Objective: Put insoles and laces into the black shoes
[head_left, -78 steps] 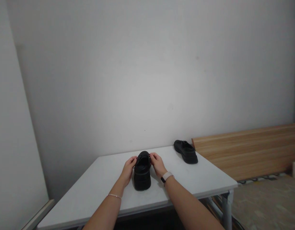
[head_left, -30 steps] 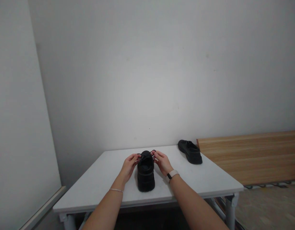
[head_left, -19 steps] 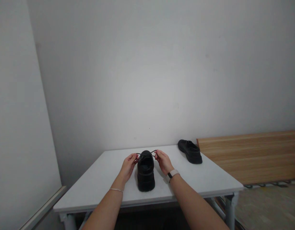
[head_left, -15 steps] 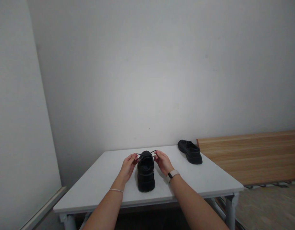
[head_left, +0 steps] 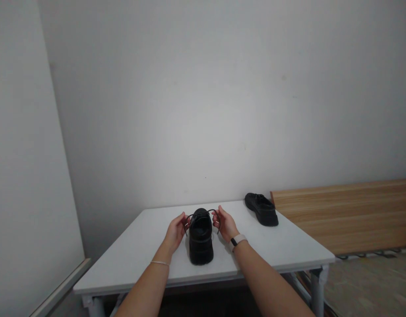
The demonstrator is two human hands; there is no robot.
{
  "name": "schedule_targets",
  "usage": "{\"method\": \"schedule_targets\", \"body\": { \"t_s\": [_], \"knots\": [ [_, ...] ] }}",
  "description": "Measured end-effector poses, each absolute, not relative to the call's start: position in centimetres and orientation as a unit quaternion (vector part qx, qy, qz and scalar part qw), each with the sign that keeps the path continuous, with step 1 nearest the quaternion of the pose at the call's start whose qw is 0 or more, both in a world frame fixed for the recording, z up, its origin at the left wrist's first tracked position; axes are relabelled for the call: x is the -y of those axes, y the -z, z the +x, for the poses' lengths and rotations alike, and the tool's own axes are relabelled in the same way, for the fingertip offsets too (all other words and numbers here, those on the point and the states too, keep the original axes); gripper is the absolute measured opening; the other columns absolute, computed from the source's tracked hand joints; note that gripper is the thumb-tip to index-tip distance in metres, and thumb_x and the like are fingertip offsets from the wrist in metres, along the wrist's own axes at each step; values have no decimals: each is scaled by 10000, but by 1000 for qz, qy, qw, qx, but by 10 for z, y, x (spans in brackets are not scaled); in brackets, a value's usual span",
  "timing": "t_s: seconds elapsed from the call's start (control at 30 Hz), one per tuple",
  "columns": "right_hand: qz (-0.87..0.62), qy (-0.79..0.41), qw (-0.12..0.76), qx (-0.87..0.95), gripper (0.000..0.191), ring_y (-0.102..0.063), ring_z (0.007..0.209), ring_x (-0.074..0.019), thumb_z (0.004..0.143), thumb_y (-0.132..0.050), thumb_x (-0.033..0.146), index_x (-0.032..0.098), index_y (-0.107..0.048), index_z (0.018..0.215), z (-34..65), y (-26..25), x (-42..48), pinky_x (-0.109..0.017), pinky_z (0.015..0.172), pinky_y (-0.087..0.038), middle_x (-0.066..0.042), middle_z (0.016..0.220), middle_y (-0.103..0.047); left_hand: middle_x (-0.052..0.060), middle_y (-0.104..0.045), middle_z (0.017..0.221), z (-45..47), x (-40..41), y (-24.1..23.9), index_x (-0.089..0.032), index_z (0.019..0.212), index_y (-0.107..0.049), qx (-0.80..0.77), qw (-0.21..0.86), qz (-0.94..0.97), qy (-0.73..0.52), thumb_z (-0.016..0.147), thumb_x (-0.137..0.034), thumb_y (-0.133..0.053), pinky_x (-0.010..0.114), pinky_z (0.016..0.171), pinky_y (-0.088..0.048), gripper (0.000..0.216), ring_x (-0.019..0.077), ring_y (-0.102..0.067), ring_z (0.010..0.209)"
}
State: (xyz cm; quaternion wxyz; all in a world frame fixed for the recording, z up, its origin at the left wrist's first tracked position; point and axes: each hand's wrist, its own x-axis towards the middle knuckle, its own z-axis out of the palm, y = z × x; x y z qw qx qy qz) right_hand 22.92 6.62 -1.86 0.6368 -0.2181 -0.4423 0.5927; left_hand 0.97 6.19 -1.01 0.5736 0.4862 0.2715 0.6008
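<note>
A black lace-up shoe (head_left: 200, 240) stands on the white table (head_left: 282, 248) with its heel toward me. My left hand (head_left: 175, 230) is at the shoe's left side, fingers pinched on the left end of the black shoelace (head_left: 188, 219). My right hand (head_left: 226, 224) is at its right side, pinched on the right end of the lace, which loops down beside the shoe. A thin bracelet is on my left wrist and a watch band on my right.
A second black shoe (head_left: 262, 209) sits at the table's far right corner. Behind the table is a plain grey wall. A wooden board (head_left: 348, 211) leans along the wall on the right. The table's white leg (head_left: 316, 286) is at the right.
The lace, stretched taut between my hands over the shoe half a second ago, now hangs slack in loops at each side. My hands have dropped slightly. The shoes have not moved.
</note>
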Motion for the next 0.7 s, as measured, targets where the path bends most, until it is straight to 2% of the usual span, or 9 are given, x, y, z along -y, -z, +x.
{"method": "schedule_targets", "body": {
  "t_s": [0.17,0.43,0.7],
  "knots": [
    [-234,-566,645,458,197,-642,766,-148,956,-602,332,142,-635,994,226,22,-66,-307,674,-556,-30,942,-658,47,-662,993,12,-62,14,-136,1043,-631,-299,540,520,-590,949,-315,-610,340,713,-568,203,172,-656,813],
    [-276,-549,622,484,170,-628,680,-122,952,-615,301,135,-632,987,221,33,-76,-268,605,-549,-12,888,-653,56,-671,1039,14,-67,19,-136,1058,-641,-334,488,574,-566,936,-291,-632,377,772,-570,197,193,-664,879],
    [-269,-539,619,504,153,-632,702,-125,952,-615,285,139,-632,992,222,33,-76,-272,619,-555,-16,907,-654,59,-680,1057,16,-64,15,-138,1041,-654,-325,462,602,-564,933,-295,-637,407,827,-559,192,209,-666,929]
  ]
}}
